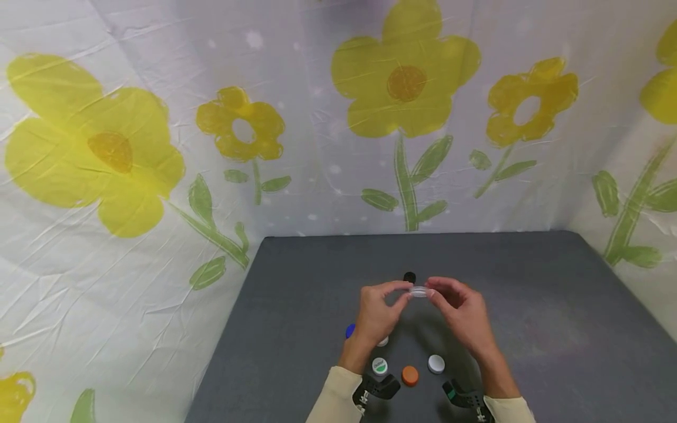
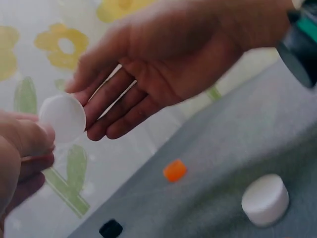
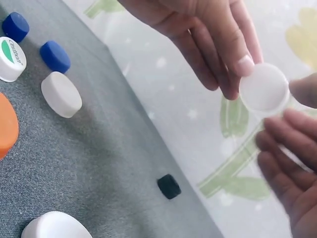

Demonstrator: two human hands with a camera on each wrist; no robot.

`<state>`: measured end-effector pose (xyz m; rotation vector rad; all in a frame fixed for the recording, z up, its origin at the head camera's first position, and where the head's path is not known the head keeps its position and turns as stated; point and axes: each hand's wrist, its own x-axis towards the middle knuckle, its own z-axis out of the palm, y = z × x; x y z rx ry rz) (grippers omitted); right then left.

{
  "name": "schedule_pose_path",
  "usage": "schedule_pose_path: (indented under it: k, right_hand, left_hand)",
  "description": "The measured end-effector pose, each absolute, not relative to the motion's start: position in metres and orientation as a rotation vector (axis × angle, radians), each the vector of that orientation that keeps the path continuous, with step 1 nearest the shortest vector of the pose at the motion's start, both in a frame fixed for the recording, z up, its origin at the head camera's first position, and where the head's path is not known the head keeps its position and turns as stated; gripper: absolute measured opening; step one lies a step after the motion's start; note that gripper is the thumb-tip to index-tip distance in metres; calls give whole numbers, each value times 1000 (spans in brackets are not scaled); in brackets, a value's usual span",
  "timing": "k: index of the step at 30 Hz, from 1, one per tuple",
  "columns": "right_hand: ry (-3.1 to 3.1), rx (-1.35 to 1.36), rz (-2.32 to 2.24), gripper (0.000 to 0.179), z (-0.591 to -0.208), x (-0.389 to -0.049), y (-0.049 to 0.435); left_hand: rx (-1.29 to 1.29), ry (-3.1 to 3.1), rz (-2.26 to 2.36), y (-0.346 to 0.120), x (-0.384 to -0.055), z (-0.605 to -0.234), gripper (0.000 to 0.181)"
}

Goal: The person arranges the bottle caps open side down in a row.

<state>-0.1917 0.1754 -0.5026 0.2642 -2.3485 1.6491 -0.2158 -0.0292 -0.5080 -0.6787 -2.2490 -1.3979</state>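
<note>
A thin, round, translucent white lid (image 1: 419, 291) is held up above the dark table between both hands. My left hand (image 1: 378, 311) pinches its left edge between thumb and fingers. The right hand (image 1: 466, 317) pinches the opposite edge, thumb and fingertips at the rim. Seen from the left wrist, the lid (image 2: 63, 119) shows its flat face, with the left thumb over one side. In the right wrist view the lid (image 3: 264, 89) sits between the left thumb and the right hand's thumb and fingers.
On the table (image 1: 296, 282) lie a black cap (image 1: 409, 277), an orange cap (image 1: 409, 375), a white cap (image 1: 436, 363) and a green-marked white cap (image 1: 379, 366). Two blue caps (image 3: 55, 56) and another white cap (image 3: 61, 94) are nearby. Flower-printed cloth (image 1: 317, 147) hangs behind.
</note>
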Motion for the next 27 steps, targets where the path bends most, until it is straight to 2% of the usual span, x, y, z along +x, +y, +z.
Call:
schedule_pose_path:
  k: [6,17,22,27]
  right_hand:
    - [-2142,414,1601,42,-500,-191,171]
    - [-2187,532,1159,60,-504,-190,161]
    - [-2151,562,1112,61,-506,-191,159]
    - [-2136,562,1111,57,-507,-191,159]
  left_hand:
    - [-477,-2271,-1759,-33,-216,-504,16]
    - [-241,-2202,-2352,-42,-215,-501,21]
    - [-245,-2214,-2419,-46,-215,-500,22]
    - [-322,-2292,-2298,-49,-214,-499,21]
